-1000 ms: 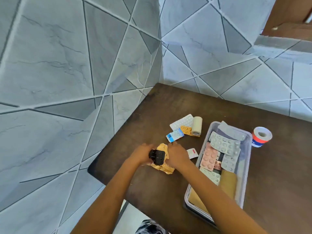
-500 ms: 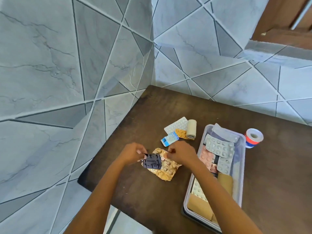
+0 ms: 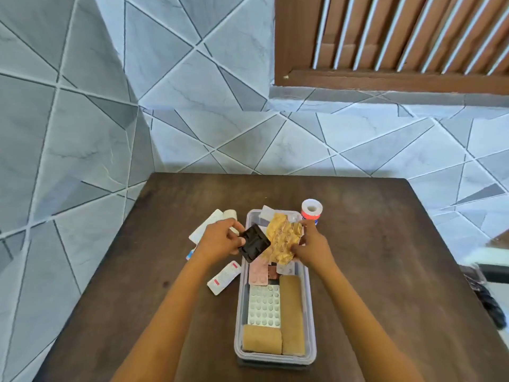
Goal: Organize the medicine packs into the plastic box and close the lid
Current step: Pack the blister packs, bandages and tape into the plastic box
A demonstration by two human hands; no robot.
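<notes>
A clear plastic box (image 3: 238, 321) stands lengthwise on the dark wooden table (image 3: 385, 257), holding several blister packs and tan bandage rolls. My left hand (image 3: 220, 238) grips a black blister pack (image 3: 254, 243) over the box's left rim. My right hand (image 3: 311, 244) pinches a crumpled gold foil pack (image 3: 283, 235) above the far half of the box. A white pack with red marks (image 3: 223, 277) lies on the table left of the box. More white packs (image 3: 205, 226) lie behind my left hand, partly hidden. I see no lid.
A roll of white tape with a red and blue label (image 3: 311, 210) stands just beyond the box's far right corner. Tiled walls close off the table's far and left sides. A dark object (image 3: 487, 299) sits off the table's right edge.
Both hands have lifted the black pack and the gold foil pack off the table and carried them right, over the box. The camera has swung to face the table squarely.
</notes>
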